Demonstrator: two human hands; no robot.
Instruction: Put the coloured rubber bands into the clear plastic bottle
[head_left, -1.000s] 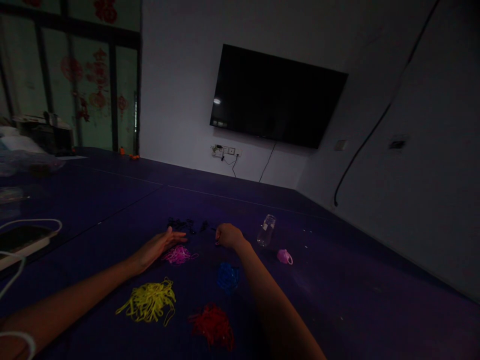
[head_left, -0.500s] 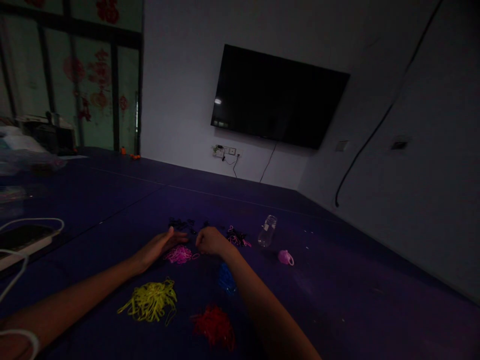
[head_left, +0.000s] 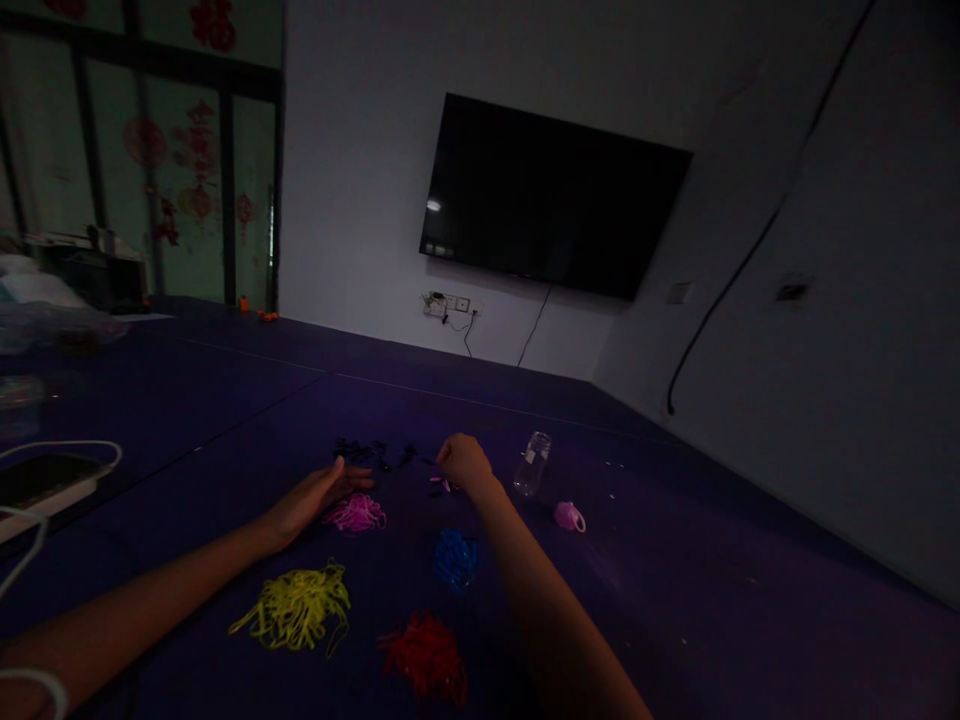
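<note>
Curling above the mixed black-and-pink bands [head_left: 444, 485], your right hand [head_left: 463, 461] hides whether its fingers pinch any. Your left hand [head_left: 321, 493] has fingers extended, unclenched, beside the pink bands [head_left: 356, 513]; yellow bands [head_left: 300, 606] sit nearer you.

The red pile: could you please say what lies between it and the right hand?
The head view shows the blue pile between the right hand and red pile.

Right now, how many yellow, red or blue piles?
3: yellow pile by the left forearm, red pile nearest the camera, blue pile by the right forearm. Arms may hide more.
</note>
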